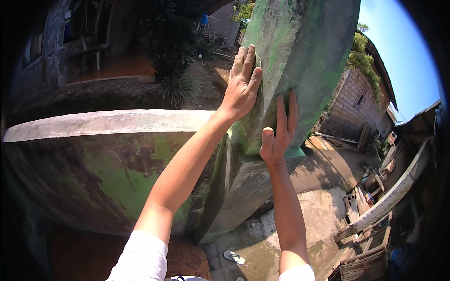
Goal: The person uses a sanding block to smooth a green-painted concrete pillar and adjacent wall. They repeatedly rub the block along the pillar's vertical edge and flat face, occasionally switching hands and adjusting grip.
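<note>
A square masonry pillar (299,45) with worn green paint rises before me. My left hand (242,84) lies along its left side near the corner, fingers close together. Under those fingers a thin curved piece (258,60) with a pale edge is pressed to the pillar; most of it is hidden, and its material cannot be told. Lower down, my right hand (281,130) rests on the pillar's right face, fingers spread, with nothing seen in it. The pillar stands on a wider masonry base (246,182).
Left of the pillar runs a low wall (123,175) with peeling green paint and a pale top (112,123). Below are concrete paving (313,214), a flip-flop (234,257) and brown floor tiles (186,258). Stacked timber (365,246) stands at right, a block-walled house (358,91) behind.
</note>
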{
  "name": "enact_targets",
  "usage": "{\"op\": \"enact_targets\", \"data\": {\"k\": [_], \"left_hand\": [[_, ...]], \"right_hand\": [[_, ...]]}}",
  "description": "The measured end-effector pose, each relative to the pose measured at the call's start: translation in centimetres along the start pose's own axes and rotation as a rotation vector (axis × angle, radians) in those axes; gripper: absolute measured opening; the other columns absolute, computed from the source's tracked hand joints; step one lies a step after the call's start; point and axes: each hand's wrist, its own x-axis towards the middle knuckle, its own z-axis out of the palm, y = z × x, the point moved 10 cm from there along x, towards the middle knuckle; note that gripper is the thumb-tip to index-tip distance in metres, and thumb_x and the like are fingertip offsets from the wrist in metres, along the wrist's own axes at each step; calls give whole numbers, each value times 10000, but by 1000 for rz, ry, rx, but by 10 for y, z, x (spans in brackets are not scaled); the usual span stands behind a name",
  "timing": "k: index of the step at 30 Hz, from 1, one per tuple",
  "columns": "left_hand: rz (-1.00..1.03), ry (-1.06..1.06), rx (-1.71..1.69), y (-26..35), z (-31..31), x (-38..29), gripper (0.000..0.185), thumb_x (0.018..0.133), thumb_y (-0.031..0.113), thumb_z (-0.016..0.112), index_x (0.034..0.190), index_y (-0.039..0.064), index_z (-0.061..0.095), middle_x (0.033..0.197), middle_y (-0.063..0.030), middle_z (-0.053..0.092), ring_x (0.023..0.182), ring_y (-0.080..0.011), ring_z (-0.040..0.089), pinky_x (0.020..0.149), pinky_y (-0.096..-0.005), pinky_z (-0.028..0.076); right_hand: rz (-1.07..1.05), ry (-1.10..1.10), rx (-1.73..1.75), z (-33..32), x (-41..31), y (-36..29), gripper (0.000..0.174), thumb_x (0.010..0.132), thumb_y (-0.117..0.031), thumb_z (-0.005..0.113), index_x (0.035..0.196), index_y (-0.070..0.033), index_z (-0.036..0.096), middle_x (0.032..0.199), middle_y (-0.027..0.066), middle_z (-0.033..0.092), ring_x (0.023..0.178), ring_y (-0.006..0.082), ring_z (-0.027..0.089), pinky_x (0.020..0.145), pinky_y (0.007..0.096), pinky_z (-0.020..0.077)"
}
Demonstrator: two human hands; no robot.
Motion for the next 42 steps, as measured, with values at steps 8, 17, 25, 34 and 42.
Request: {"op": "enact_targets", "data": {"k": [8,17,25,34,42], "left_hand": [[-28,-27,2,5,2,-60,715,1140,557,370,1729,185,208,1759,-242,159,1635,-425,144,1316,-529,135],[15,-2,-14,-2,1,-24,701,1137,550,393,1725,206,224,1754,-248,179,1632,-424,157,1313,-505,171],[-15,-25,20,14,0,-25,702,1136,560,381,1726,213,225,1751,-250,186,1631,-434,157,1312,-530,152],[28,-3,11,0,0,-18,726,1133,574,372,1727,190,211,1758,-256,157,1629,-438,157,1312,-513,169],[-179,-210,41,2,9,-134,778,1137,528,400,1740,181,53,1780,-237,-13,1652,-424,-1,1323,-544,52]], "right_hand": [[1,4,2,0,1,0,758,1082,-609,386,1482,-5,604,1603,291,466,1451,508,478,1196,625,340],[-9,1,-28,-1,0,-1,750,1082,-604,389,1491,-11,598,1600,289,469,1451,503,479,1194,617,348],[-15,0,-33,0,1,-2,742,1083,-594,397,1490,-5,593,1605,291,462,1447,507,480,1193,622,347],[1,3,4,1,-1,0,760,1084,-613,398,1496,-3,587,1602,287,468,1453,502,475,1199,618,336],[-6,0,-6,1,1,-1,761,1084,-617,393,1498,-9,587,1612,281,460,1457,494,476,1198,626,332]]}}
